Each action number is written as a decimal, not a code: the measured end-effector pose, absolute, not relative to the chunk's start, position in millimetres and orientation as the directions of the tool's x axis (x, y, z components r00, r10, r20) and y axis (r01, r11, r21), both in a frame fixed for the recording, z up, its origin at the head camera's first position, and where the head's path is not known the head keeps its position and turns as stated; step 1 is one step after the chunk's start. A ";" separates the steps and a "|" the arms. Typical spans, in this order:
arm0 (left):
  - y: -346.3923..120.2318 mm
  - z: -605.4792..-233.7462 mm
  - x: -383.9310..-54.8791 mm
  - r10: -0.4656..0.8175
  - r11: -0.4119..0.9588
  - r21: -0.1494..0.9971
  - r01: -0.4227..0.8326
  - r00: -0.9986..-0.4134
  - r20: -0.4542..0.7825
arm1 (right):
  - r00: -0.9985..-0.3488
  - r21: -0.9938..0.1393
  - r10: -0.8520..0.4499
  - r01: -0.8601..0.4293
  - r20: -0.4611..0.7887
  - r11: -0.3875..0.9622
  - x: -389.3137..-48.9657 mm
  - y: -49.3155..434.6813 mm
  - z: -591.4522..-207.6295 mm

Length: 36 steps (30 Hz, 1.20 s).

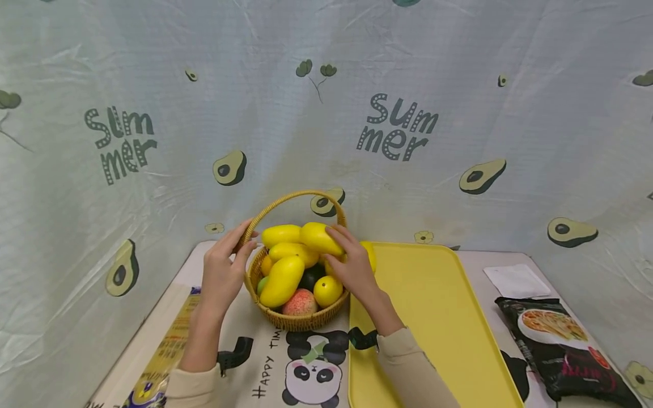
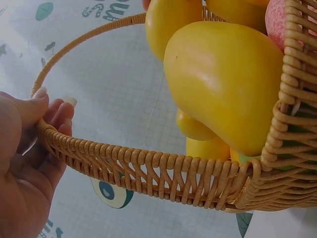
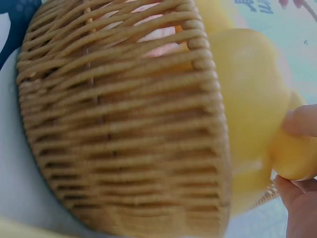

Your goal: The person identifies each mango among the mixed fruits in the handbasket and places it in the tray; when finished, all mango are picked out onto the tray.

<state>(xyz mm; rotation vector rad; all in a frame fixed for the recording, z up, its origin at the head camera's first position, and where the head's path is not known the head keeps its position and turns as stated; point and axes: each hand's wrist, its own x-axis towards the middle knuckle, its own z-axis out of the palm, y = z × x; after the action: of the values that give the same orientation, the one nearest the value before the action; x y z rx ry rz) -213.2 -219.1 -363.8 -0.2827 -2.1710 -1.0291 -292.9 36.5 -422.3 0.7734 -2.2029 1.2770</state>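
A round wicker basket with a tall arched handle stands heaped with fruit. My left hand holds the handle's left side, its thumb and fingers around the wicker in the left wrist view. On top of the pile, my right hand grips a yellow mango between thumb and fingers. More mangoes lie below and beside it, the largest mango leaning at the front. A pinkish-red peach and a small round yellow fruit sit near the front rim, before a dark fruit.
A yellow tray lies right of the basket, under my right forearm. Further right are a black food packet and a flat white packet. A long yellow packet lies left. Behind hangs a printed curtain.
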 end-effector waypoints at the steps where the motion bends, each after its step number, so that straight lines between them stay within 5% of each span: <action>1: -219.4 -364.4 -213.4 -0.099 0.657 0.593 0.465 -0.727 0.680 | -0.725 -0.613 -0.230 -0.677 0.649 0.407 -291.8 39.5 -422.1; 27: -219.2 -370.0 -214.1 -0.095 0.649 0.592 0.477 -0.721 0.686 | -0.773 -0.700 -0.077 -0.608 0.630 0.374 -287.1 116.1 -433.2; 36: -220.1 -369.0 -213.6 -0.098 0.652 0.591 0.475 -0.721 0.686 | -0.820 -0.717 0.050 -0.467 0.570 0.517 -296.2 136.5 -443.1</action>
<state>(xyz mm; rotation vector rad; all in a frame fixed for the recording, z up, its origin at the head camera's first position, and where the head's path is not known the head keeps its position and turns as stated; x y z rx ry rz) -213.6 -220.1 -369.0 -0.2908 -2.1592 -1.0374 -296.2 136.5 -443.1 0.3397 -2.2269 1.2790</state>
